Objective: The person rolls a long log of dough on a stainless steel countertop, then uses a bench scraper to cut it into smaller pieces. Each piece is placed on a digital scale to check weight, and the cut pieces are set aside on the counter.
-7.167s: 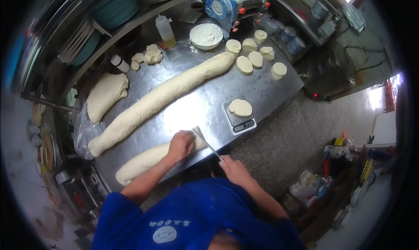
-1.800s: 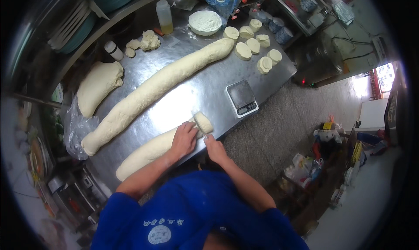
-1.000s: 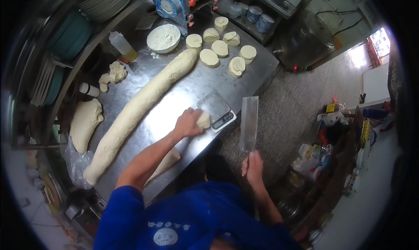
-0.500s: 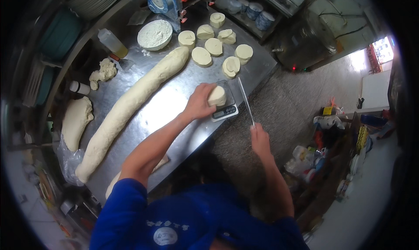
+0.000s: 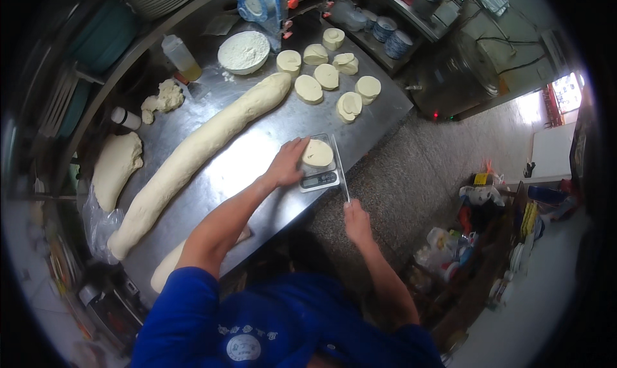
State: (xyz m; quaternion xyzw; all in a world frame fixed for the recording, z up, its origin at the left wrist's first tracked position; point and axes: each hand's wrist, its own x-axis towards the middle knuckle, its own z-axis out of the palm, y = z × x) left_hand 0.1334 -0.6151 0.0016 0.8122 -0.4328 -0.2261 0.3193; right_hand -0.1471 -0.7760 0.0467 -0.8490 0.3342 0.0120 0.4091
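A round cut piece of dough rests on a small digital scale near the table's right edge. Beside it, my left hand has its fingers stretched out along the scale's left side, close to the dough and not wrapped round it. My right hand grips a knife by its handle, the blade pointing away from me along the scale's right side. A long thick dough log lies diagonally across the metal table. Several cut dough pieces sit beyond its far end.
A bowl of flour and a squeeze bottle of yellow liquid stand at the back. Dough scraps and a larger dough lump lie at the left. Another dough roll is partly hidden by my left arm. A large metal pot stands beyond the table.
My left hand has let go of the dough piece, which stays on the scale. The right hand has brought the knife left and nearer to me, up beside the scale.
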